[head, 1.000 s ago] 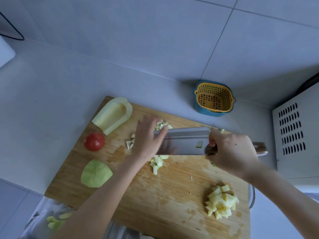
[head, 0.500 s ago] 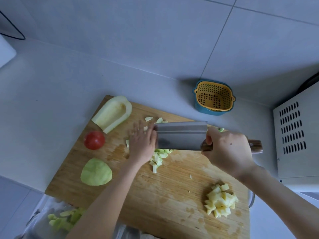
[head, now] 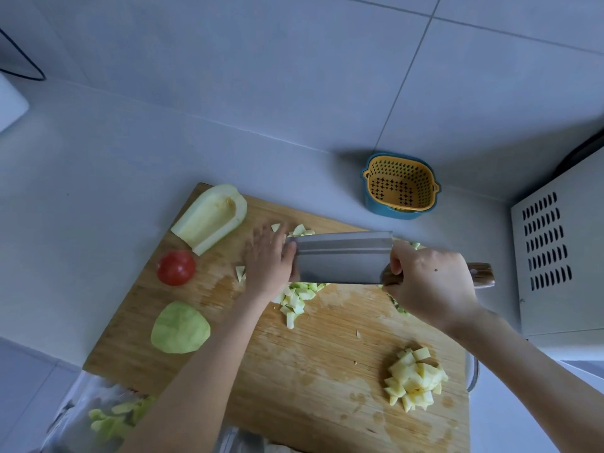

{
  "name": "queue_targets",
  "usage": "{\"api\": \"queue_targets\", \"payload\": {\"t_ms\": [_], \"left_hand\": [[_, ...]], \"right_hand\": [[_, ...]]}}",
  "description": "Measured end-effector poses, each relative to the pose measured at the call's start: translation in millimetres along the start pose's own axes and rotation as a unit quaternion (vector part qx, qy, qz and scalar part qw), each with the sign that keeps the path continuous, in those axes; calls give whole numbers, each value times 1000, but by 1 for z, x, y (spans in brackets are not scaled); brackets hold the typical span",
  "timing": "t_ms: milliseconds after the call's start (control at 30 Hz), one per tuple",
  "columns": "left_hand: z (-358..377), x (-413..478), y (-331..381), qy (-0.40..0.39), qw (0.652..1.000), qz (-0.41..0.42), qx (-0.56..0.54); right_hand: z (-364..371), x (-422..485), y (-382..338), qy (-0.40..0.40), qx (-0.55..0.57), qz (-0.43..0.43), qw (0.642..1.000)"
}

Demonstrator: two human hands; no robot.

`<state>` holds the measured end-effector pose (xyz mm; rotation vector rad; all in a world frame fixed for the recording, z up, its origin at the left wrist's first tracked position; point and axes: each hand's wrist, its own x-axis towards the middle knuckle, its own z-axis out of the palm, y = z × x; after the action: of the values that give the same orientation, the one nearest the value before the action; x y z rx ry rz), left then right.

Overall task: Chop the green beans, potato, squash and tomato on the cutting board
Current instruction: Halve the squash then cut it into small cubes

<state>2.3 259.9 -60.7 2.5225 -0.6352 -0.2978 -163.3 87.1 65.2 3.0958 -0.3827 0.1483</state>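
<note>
A wooden cutting board [head: 294, 371] lies on the counter. My right hand [head: 431, 282] grips the wooden handle of a cleaver [head: 343, 256], whose blade stands on edge across the board's middle. My left hand [head: 266, 259] lies flat, fingers straight, against the blade's left end and the diced squash [head: 295, 300]. A hollowed squash half [head: 210, 217] lies at the board's far left corner. Nearer me on the left sit a red tomato [head: 176, 268] and a pale green squash piece [head: 179, 327]. Diced potato [head: 413, 379] is heaped near the right.
A yellow strainer in a blue bowl [head: 400, 186] stands behind the board by the wall. A white vented appliance [head: 559, 256] fills the right edge. A clear plastic bag with green peelings [head: 111, 416] lies at the board's near left corner.
The cleaver has tipped up onto its edge and shifted left. My left hand slid left along the blade, gathering the squash dice beside it.
</note>
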Motion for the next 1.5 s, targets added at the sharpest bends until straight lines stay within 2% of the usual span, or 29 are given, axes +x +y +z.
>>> {"api": "queue_targets", "payload": {"t_ms": [67, 133, 233, 267, 333, 433, 533, 633, 733, 767, 933, 1100, 1300, 1433, 1500], "left_hand": [[-2, 4, -12, 14, 999, -43, 16], [-9, 3, -20, 44, 998, -51, 12], [-25, -6, -18, 152, 987, -24, -50], [-32, -10, -16, 181, 981, -8, -65], [-47, -18, -20, 195, 977, 19, -83], [-67, -28, -41, 140, 984, -3, -108], [-88, -43, -76, 58, 992, -80, -80], [-106, -66, -112, -46, 990, -135, -2], [-110, -96, -133, -171, 970, -169, 30], [-109, -105, -134, -183, 965, -186, 20], [-86, -129, -118, -57, 970, -228, -60], [-62, -139, -91, -45, 974, -193, -114], [-46, -135, -78, -47, 976, -158, -139], [-43, -129, -75, -44, 976, -157, -146], [-42, -125, -73, -43, 976, -149, -151]], "right_hand": [[3, -1, 7, 12, 9, 21, 1000], [4, 1, 12, 5, 20, 57, 998], [2, 7, 14, -60, 114, 143, 981], [2, 9, 13, -93, 184, 176, 963], [5, 8, 8, -145, 343, 224, 901], [15, -1, -8, -196, 489, 216, 822], [26, -11, -31, -241, 534, 209, 783], [36, -19, -56, -290, 504, 180, 793], [44, -22, -81, -319, 485, 136, 803], [46, -22, -89, -321, 477, 123, 809], [58, -20, -115, -322, 413, 74, 849], [66, -16, -113, -315, 398, 80, 858], [75, -5, -85, -242, 363, 123, 891], [77, 2, -83, -213, 306, 103, 922], [77, 3, -83, -201, 304, 112, 924]]}}
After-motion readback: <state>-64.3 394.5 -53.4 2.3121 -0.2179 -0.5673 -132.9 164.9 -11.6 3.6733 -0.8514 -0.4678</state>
